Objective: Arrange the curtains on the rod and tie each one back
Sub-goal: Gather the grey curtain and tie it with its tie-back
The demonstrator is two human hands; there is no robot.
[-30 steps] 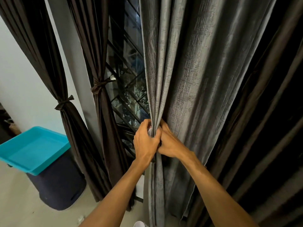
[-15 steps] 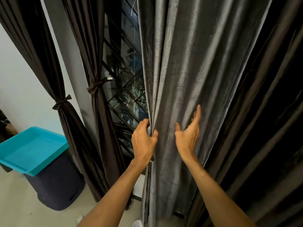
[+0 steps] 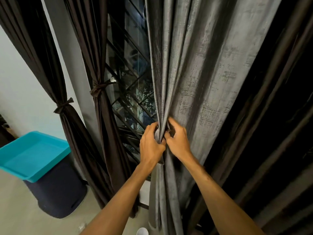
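Far left: a turquoise rectangular plastic tray (image 3: 33, 155) atop a dark navy round bin (image 3: 57, 192) on the floor. Next, two dark brown pleated curtains, the first (image 3: 50, 68) cinched by a knotted brown tie (image 3: 63, 106), the second (image 3: 103, 124) likewise bound by its own tie (image 3: 96, 89), just beside the black diamond-barred window grille (image 3: 128, 82). At centre, a grey textured fabric curtain (image 3: 203, 82), spread wide above, bunched into narrow folds at mid-height. Left grip (image 3: 150, 145) curled round the bunched folds; right grip (image 3: 177, 141) touching it, fingers pinching the same folds from the right. Far right, another dark brown curtain (image 3: 271, 116), hanging in loose folds.
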